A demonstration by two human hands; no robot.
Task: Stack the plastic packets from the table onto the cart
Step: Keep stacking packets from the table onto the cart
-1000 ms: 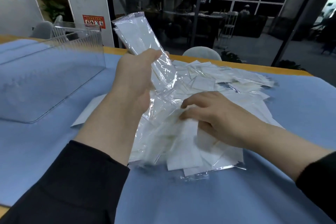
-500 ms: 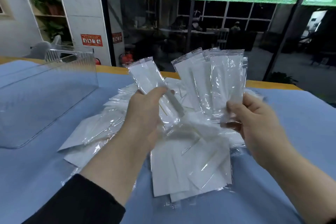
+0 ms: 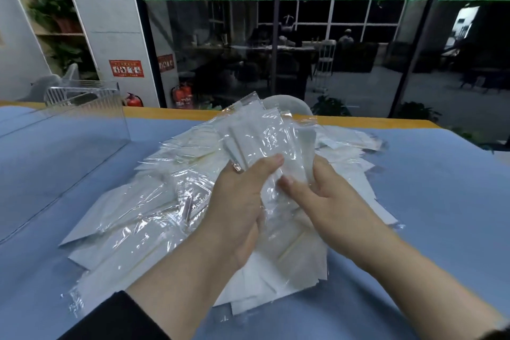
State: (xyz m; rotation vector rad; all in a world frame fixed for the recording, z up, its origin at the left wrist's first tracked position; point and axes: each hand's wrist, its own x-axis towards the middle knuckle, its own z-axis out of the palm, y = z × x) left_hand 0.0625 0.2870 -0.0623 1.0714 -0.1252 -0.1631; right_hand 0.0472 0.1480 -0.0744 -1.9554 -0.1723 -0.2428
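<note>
**Slippery film packets, gathered into one fanned bundle**

Both hands meet on a fanned bundle of long, clear-film plastic packets with white inserts (image 3: 265,141), held up just above the loose heap of the same packets (image 3: 143,210) spread over the blue-covered table (image 3: 441,215). The left hand (image 3: 240,201) curls round the bundle's lower left side, thumb laid across the front; the right hand (image 3: 328,199) closes in from the other side, its thumb pressing the film and fingers wrapped behind.

From where I stand these look feather-light and floppy, and the glossy wrap should slide easily, packet over packet. A pinch at one end would likely let them splay or slip out; clamping across the middle, edges squared first, seems safer. A clear acrylic box (image 3: 69,130) sits well off beyond the left hand. No cart is in sight.
</note>
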